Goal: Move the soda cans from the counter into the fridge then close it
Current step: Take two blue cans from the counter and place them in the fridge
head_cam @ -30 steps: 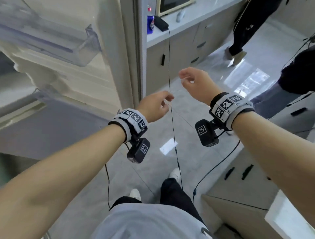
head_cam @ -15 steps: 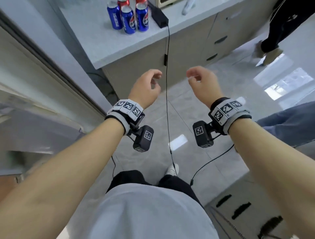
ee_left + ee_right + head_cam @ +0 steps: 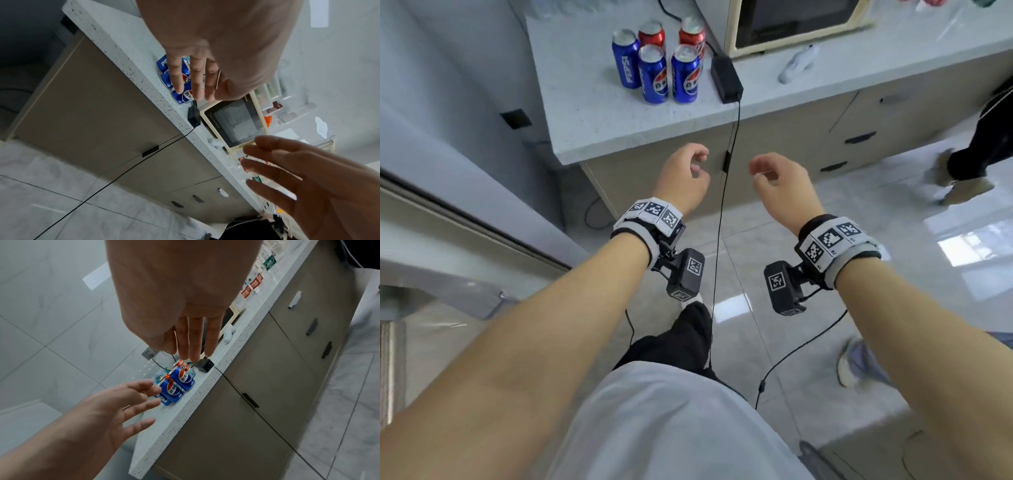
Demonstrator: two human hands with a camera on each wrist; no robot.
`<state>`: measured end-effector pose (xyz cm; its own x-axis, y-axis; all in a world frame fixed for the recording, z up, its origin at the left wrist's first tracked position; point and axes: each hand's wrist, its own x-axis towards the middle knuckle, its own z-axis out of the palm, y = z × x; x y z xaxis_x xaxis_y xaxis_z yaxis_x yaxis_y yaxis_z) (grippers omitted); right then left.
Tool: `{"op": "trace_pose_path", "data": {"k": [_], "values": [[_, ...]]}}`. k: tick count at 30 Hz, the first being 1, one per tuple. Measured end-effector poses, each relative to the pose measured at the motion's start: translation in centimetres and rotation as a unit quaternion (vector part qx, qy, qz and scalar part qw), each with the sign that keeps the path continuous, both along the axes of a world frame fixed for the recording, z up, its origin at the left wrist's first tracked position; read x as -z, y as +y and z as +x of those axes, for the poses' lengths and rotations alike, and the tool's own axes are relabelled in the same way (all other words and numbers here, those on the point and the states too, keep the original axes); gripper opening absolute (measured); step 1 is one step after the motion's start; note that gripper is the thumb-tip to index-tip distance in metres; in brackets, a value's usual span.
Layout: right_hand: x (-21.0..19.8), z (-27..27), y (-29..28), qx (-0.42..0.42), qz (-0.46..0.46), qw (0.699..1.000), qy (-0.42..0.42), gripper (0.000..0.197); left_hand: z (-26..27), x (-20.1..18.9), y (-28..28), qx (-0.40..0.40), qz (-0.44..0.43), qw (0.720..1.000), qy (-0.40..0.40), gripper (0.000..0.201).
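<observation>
Three blue Pepsi cans and two red cans stand clustered at twelve o'clock on the tabletop; both hands hang empty, fingers loose, short of its front edge.

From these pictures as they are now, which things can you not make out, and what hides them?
- Fridge interior: head view shows only a blurred door at the left edge; no shelves visible.
- Two red cans: labels hidden behind the blue cans.
- Microwave: top cut off by the frame edge.
- Left wrist view: the left hand covers part of the cans.
- Right hand: fingertips curl out of sight.
</observation>
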<state>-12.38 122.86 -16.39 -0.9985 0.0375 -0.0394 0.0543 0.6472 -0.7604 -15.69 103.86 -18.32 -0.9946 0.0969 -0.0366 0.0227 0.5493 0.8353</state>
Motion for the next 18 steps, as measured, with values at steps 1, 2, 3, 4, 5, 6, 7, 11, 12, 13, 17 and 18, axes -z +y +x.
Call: {"op": "trace_pose_path", "data": {"k": [1, 2, 3, 4, 5, 6, 7, 11, 12, 13, 17, 18], "values": [[-0.1, -1.2, 1.0, -0.005, 0.012, 1.0, -0.004, 0.026, -1.4, 0.4, 0.7, -0.008, 0.007, 1.0, -0.007, 0.038], [-0.4, -2.5, 2.0, -0.01, 0.025, 1.0, -0.007, 0.026, -2.8, 0.7, 1.3, -0.016, 0.013, 1.0, -0.015, 0.039], [-0.7, -3.9, 2.9, -0.016, 0.038, 0.999, -0.011, 0.026, -4.2, 0.9, 1.8, -0.025, 0.018, 0.999, -0.023, 0.04], [-0.9, -5.5, 3.6, -0.022, 0.051, 0.998, -0.017, 0.026, -5.5, 1.1, 2.1, -0.037, 0.023, 0.999, -0.03, 0.04], [-1.2, -7.0, 4.2, -0.031, 0.06, 0.997, -0.022, 0.027, -6.6, 1.3, 2.2, -0.047, 0.026, 0.998, -0.037, 0.04], [-1.3, -8.6, 4.6, -0.039, 0.065, 0.997, -0.025, 0.027, -7.8, 1.5, 2.3, -0.055, 0.028, 0.997, -0.046, 0.041], [-1.4, -10.5, 4.9, -0.045, 0.066, 0.997, -0.024, 0.027, -9.2, 1.6, 2.2, -0.062, 0.029, 0.996, -0.053, 0.041], [-1.2, -16.4, 4.0, -0.086, 0.057, 0.995, -0.014, 0.027, -12.7, 2.0, 1.2, -0.1, 0.001, 0.993, -0.07, 0.04], [-1.0, -17.8, 3.6, -0.104, 0.055, 0.993, -0.018, 0.028, -13.4, 2.0, 0.8, -0.11, 0.001, 0.991, -0.075, 0.04], [-0.8, -19.3, 3.1, -0.125, 0.053, 0.991, -0.02, 0.029, -14.2, 2.1, 0.4, -0.12, 0.0, 0.99, -0.079, 0.04], [0.7, -25.3, 0.9, -0.197, 0.054, 0.979, -0.014, 0.038, -16.8, 2.6, -1.3, -0.173, -0.025, 0.981, -0.083, 0.039], [1.2, -26.9, 0.4, -0.209, 0.057, 0.976, -0.018, 0.042, -17.4, 2.9, -1.6, -0.187, -0.029, 0.978, -0.09, 0.039]]}}
